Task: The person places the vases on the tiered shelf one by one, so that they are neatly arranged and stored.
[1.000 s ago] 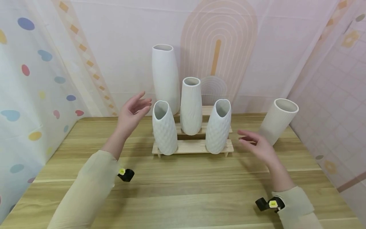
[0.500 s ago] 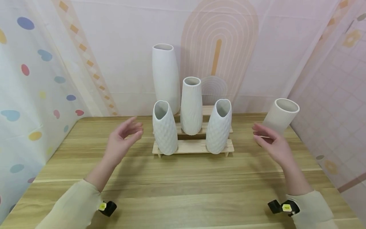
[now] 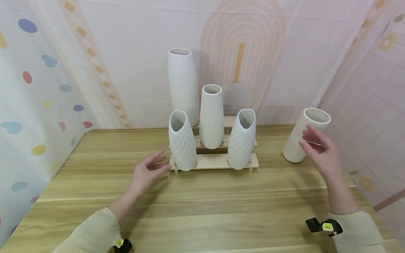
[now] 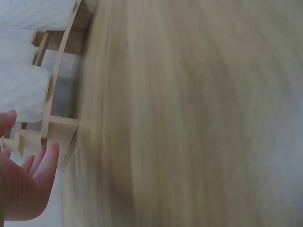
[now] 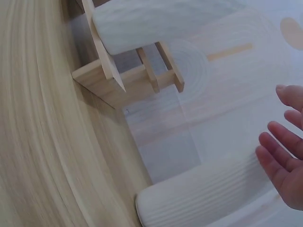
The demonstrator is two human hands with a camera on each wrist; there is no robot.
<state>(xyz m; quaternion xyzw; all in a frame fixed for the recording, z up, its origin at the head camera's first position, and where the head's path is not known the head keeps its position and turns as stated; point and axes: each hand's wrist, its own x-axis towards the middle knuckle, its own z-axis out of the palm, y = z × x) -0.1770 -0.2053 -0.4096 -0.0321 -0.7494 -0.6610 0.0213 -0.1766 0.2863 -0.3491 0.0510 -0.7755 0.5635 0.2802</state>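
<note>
A tiered wooden stand point(image 3: 211, 161) bears several white vases. On its front step are two dimpled vases, one on the left point(image 3: 182, 144) and one on the right point(image 3: 242, 142). A ribbed vase point(image 3: 211, 119) occupies the middle step, and a tall smooth vase point(image 3: 183, 88) rises behind at the left. My left hand point(image 3: 148, 174), fingers loosely bent and holding nothing, is by the stand's front left end; contact cannot be told. My right hand point(image 3: 324, 151) is in front of a finely ridged vase point(image 3: 294, 144) standing on the table, with nothing in its grasp.
The wooden table point(image 3: 202, 211) reaches back to a patterned curtain point(image 3: 142, 70). Spotted cloth point(image 3: 38, 105) hangs at the left, and a pink checked cloth point(image 3: 370, 116) at the right. Each wrist wears a small black camera.
My left hand has come down from beside the left vases to the stand's front corner. The right hand has moved right and slightly up, to the ridged vase. The vases stay put.
</note>
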